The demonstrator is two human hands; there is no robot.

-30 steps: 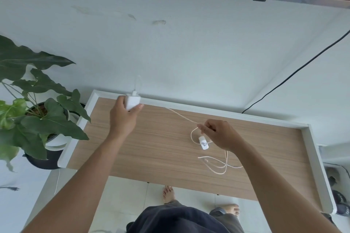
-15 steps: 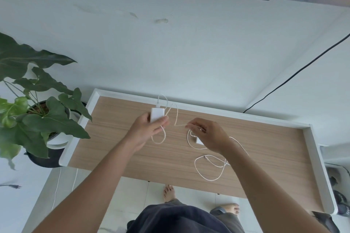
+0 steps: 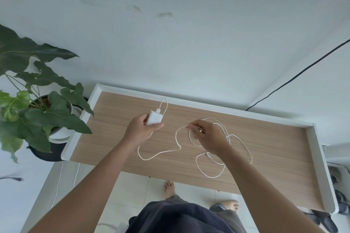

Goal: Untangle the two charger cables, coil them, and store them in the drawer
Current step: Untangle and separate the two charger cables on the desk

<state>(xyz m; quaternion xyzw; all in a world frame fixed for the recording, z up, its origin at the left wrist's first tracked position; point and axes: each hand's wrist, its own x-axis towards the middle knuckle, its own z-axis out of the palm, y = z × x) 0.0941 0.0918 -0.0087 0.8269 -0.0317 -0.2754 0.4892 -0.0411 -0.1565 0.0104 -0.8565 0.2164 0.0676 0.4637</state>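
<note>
My left hand (image 3: 141, 130) grips a white charger brick (image 3: 155, 118) just above the wooden tabletop (image 3: 274, 149). A thin white cable (image 3: 161, 152) leaves the brick's plug, loops back and trails across the wood towards my right hand (image 3: 209, 137), which pinches the cable between its fingertips. More white cable lies in loose overlapping loops (image 3: 212, 166) under and to the right of that hand. A small connector end (image 3: 208, 156) rests inside one loop. A second charger brick seen earlier is hidden under my right hand. No drawer is in view.
The table has a raised white rim (image 3: 132, 91) and stands against a pale wall. A potted plant (image 3: 37, 104) stands off the left end. A black cable (image 3: 295, 75) runs down the wall at the right. Sandals (image 3: 341, 204) lie right; my bare feet (image 3: 169, 188) are below.
My left hand has brought the charger brick from the back rim down towards the middle, then a little left. The cable has gone slack and spread into wider loops on the wood.
</note>
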